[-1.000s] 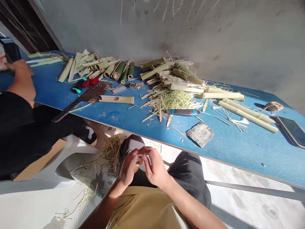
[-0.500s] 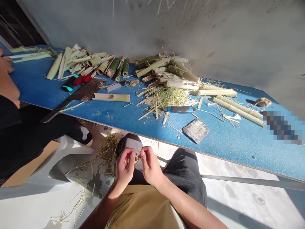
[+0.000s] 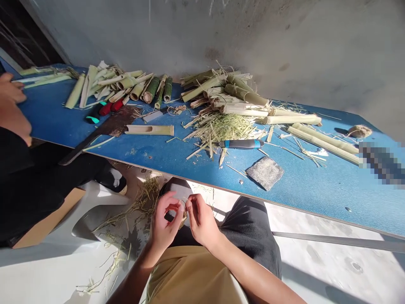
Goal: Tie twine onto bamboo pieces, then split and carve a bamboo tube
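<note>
At the far left, about 9 o'clock in the view, a co-worker's hand (image 3: 11, 99) shows by the end of the blue surface (image 3: 316, 190). Toward 11 o'clock lies a pile of cut bamboo pieces (image 3: 107, 82). A rusty cleaver (image 3: 118, 122) sits just at the pile's 6 o'clock side, blade on the surface and handle jutting over the near edge. Just beside the blade, at its 3 o'clock, lies a slotted bamboo tube (image 3: 149, 129). Down at 6 o'clock, below the surface's edge and over the person's lap, the left hand (image 3: 163, 223) and right hand (image 3: 200, 220) meet. The left curls thumb and forefinger together and the right's fingertips close against them, both pinched on a small tan piece (image 3: 182, 220) that is mostly hidden between them. Up at 12 o'clock sits a heap of bamboo shavings (image 3: 226, 126), and a knife with a blue-and-black handle (image 3: 243, 144) touches its 5 o'clock edge. A grey sanding pad (image 3: 265, 172) lies near the knife, at its 4 o'clock. Long bamboo stalks (image 3: 322, 141) stretch toward 2 o'clock, with a ball of twine (image 3: 359, 131) just beyond their far end.
</note>
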A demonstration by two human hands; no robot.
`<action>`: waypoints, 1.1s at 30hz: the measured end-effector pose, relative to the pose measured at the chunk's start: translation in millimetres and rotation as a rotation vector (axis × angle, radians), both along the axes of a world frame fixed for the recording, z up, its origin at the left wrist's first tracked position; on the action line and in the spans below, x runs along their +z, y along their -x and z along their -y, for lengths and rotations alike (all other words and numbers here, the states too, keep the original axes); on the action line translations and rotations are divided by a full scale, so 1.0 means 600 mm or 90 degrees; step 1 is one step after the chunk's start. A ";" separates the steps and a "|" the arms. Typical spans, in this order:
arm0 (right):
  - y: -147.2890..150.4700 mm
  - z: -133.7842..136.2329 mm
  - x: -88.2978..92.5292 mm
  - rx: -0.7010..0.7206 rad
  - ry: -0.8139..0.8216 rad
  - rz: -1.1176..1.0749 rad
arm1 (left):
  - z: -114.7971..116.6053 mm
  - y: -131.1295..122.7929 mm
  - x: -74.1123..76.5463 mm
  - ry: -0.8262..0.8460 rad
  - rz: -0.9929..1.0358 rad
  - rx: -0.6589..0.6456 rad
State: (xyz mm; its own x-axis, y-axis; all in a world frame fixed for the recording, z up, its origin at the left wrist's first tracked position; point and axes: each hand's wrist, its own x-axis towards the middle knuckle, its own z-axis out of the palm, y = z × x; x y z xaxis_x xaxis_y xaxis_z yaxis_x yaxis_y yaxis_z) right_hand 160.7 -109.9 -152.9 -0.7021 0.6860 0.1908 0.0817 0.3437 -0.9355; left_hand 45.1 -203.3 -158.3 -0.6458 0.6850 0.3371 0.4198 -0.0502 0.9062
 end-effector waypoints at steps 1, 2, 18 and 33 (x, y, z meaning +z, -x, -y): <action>0.000 0.000 0.001 0.002 -0.003 0.004 | 0.000 0.005 0.006 0.008 -0.041 -0.014; 0.000 0.000 0.002 0.001 -0.007 0.007 | -0.001 0.010 0.012 0.018 -0.086 -0.032; -0.010 -0.003 0.018 -0.020 -0.081 0.009 | 0.009 0.050 0.056 0.065 -0.303 -0.148; -0.011 -0.015 0.010 -0.047 -0.130 0.000 | 0.028 0.042 0.077 0.112 -0.339 -0.213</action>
State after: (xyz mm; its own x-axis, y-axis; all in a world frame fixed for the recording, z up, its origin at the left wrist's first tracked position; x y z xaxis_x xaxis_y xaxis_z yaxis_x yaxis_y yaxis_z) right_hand 167.4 -101.1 -146.8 -0.6516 0.6825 0.3310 0.1130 0.5189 -0.8474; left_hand 20.0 -220.1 -112.0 -0.1632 0.8942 0.4168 0.8007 -0.1268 0.5854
